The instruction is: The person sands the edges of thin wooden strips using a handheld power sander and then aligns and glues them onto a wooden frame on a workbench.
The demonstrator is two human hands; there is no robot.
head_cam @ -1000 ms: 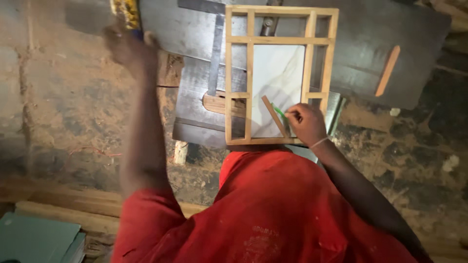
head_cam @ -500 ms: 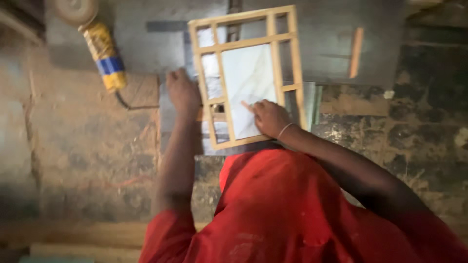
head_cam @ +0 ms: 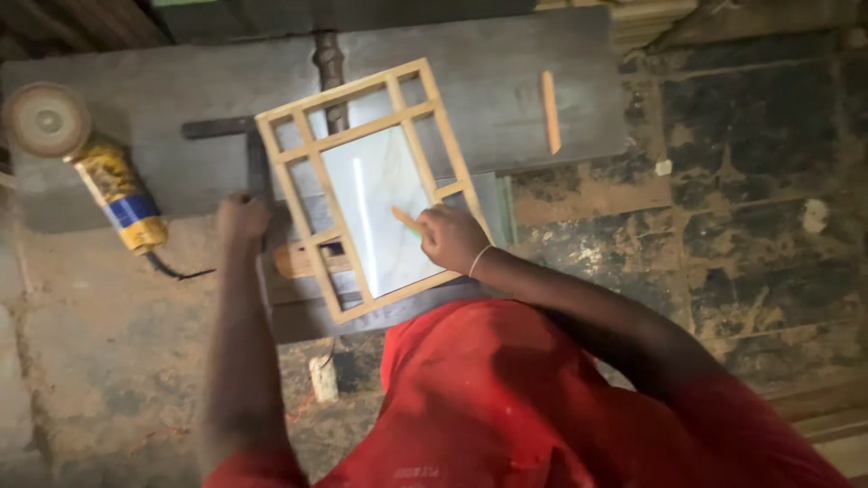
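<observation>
A light wooden lattice frame [head_cam: 312, 176] lies tilted on a dark board [head_cam: 506, 81], with a glass pane [head_cam: 380, 217] in its large middle opening. My right hand [head_cam: 452, 239] rests on the frame's lower right part and pinches a thin orange stick [head_cam: 404, 219], whose tip lies on the pane. My left hand [head_cam: 242, 219] sits with curled fingers on the dark surface just left of the frame, at the end of a dark bar [head_cam: 256, 163]. Whether it grips anything is unclear.
A yellow and blue angle grinder [head_cam: 117, 194] with its round disc [head_cam: 45, 119] lies at the left, its cable trailing right. A short wooden strip [head_cam: 550, 111] rests on the board's right side. A small white block [head_cam: 323, 378] stands on the rough dirt floor below.
My left hand came down from beside the grinder to the frame's left side. The frame now lies more tilted in the view. My right hand stays on the pane with the stick.
</observation>
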